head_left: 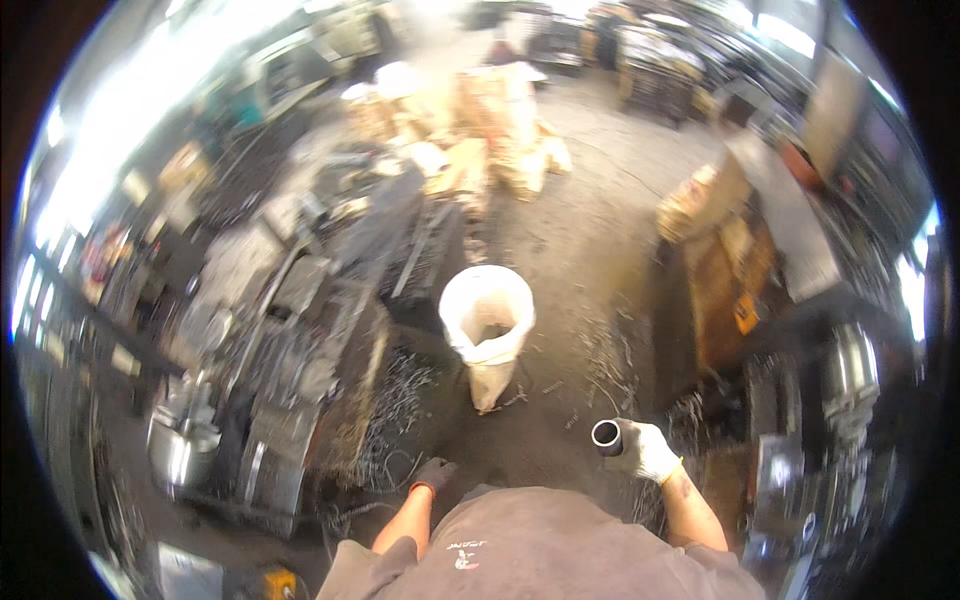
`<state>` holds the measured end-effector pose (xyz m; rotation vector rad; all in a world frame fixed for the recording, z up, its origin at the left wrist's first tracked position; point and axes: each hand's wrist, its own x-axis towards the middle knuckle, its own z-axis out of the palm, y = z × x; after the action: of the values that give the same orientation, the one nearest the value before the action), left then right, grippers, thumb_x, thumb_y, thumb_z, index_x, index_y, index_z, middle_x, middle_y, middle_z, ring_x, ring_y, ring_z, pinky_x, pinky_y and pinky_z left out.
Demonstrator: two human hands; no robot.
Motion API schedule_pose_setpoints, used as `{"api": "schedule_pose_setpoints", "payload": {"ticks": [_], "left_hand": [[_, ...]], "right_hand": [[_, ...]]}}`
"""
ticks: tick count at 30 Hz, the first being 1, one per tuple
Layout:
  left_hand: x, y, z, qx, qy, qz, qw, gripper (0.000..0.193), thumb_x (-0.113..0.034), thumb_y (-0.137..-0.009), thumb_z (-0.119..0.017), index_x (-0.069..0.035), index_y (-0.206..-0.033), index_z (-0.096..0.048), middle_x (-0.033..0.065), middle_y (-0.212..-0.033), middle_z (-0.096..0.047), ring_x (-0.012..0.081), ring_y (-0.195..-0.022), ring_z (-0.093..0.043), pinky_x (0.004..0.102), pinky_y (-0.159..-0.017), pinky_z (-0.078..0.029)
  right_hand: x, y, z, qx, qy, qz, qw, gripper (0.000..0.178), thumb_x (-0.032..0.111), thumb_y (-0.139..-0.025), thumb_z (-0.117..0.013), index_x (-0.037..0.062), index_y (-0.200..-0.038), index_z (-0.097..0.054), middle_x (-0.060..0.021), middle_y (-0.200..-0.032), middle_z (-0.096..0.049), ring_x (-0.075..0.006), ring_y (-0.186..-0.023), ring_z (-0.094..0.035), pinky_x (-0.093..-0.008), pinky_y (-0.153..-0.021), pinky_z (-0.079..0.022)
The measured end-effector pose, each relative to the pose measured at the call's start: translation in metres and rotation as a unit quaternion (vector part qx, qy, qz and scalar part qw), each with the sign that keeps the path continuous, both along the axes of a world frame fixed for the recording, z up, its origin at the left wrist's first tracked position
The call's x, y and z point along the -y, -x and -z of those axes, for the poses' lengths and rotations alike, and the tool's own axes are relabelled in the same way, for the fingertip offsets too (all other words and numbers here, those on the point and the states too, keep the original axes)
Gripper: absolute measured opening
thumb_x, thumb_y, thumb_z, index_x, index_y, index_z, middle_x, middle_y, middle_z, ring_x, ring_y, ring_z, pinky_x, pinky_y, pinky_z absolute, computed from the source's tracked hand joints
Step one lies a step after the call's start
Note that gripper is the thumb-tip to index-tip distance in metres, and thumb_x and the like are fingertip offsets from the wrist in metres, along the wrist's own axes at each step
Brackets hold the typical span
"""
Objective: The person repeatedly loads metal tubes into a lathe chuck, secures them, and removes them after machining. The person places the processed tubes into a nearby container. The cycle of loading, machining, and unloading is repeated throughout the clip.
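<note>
My right hand [645, 452], in a white glove with a yellow cuff, is closed around a short metal tube [606, 434]. The tube's round end, with a bright rim and dark bore, faces up. On the other side my left hand [435, 473] hangs low in a dark glove with an orange-red cuff. Its fingers blend into the dark floor, so their shape is unclear. Ahead of me, between the two hands, a white sack [490, 352] stands with its mouth spread wide. Something dark lies at its bottom.
Left stands a lathe-like machine [290, 370] with a shiny metal cylinder [183, 450]. Curly metal shavings [400, 400] litter the floor. A rusty brown cabinet [730, 290] and more machinery stand right. Several filled sacks [500, 120] are piled farther ahead.
</note>
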<state>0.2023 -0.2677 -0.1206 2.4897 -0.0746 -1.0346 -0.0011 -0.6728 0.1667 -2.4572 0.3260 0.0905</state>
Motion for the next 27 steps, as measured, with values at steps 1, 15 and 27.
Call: {"api": "schedule_pose_setpoints", "payload": {"ticks": [1,15,27], "left_hand": [[-0.032,-0.001,0.016,-0.016,-0.013,-0.037,0.999,0.056,-0.05,-0.094,-0.067,-0.007,-0.128,-0.075,0.0193,-0.135,-0.072,0.0362,-0.127,-0.068,0.0465,-0.104,-0.053],[-0.185,0.246,0.017,-0.006,0.089,-0.597,0.798,0.047,-0.033,-0.108,-0.052,-0.006,-0.145,-0.062,0.0211,-0.148,-0.063,0.0381,-0.131,-0.064,0.0465,-0.107,-0.051],[-0.085,0.209,-0.014,0.171,0.155,-0.895,0.382,0.05,-0.035,-0.11,-0.05,-0.003,-0.147,-0.057,0.0229,-0.149,-0.06,0.037,-0.134,-0.06,0.0465,-0.111,-0.048]], "right_hand": [[-0.012,-0.028,-0.003,-0.008,-0.021,-0.025,0.999,0.046,0.032,-0.075,-0.084,0.009,-0.113,-0.073,-0.0185,-0.105,-0.076,-0.038,-0.097,-0.074,-0.0441,-0.086,-0.06],[-0.239,-0.332,-0.034,0.002,-0.11,-0.435,0.894,0.047,0.025,-0.077,-0.091,0.0058,-0.114,-0.07,-0.0141,-0.098,-0.076,-0.027,-0.09,-0.073,-0.0411,-0.084,-0.058],[-0.372,-0.51,0.013,0.082,-0.149,-0.552,0.816,0.057,0.036,-0.08,-0.087,0.0091,-0.127,-0.068,-0.0187,-0.11,-0.077,-0.0395,-0.099,-0.076,-0.0464,-0.086,-0.062]]}}
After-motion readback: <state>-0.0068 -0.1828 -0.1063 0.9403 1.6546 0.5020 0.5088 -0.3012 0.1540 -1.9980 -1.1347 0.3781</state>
